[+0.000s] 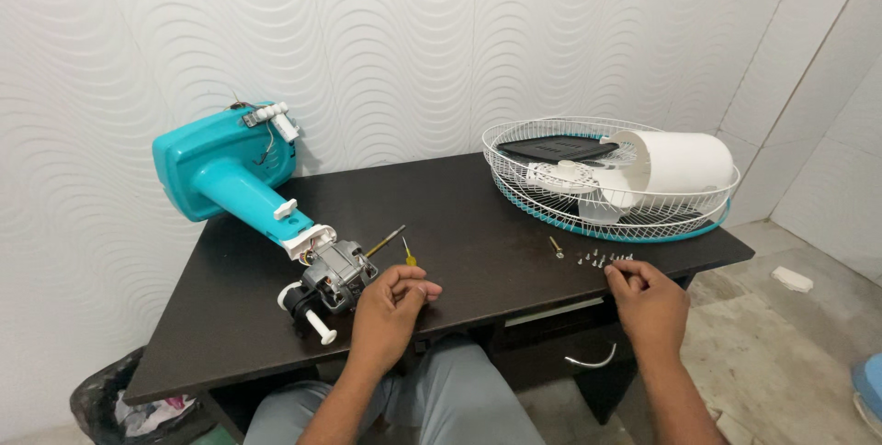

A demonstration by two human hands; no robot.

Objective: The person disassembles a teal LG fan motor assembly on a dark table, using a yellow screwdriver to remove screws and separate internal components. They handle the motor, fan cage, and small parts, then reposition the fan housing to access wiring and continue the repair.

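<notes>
At the desk's near edge, left hand loosely curled, apparently empty, beside the fan motor, right hand fingertips on small screws, screwdriver between hands, wire fan guard beyond.

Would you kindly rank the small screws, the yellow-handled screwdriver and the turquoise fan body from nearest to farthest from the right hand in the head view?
1. Small screws: at the fingertips of the right hand.
2. Yellow-handled screwdriver: mid-table, by the left hand.
3. Turquoise fan body: far left, against the wall.
</notes>
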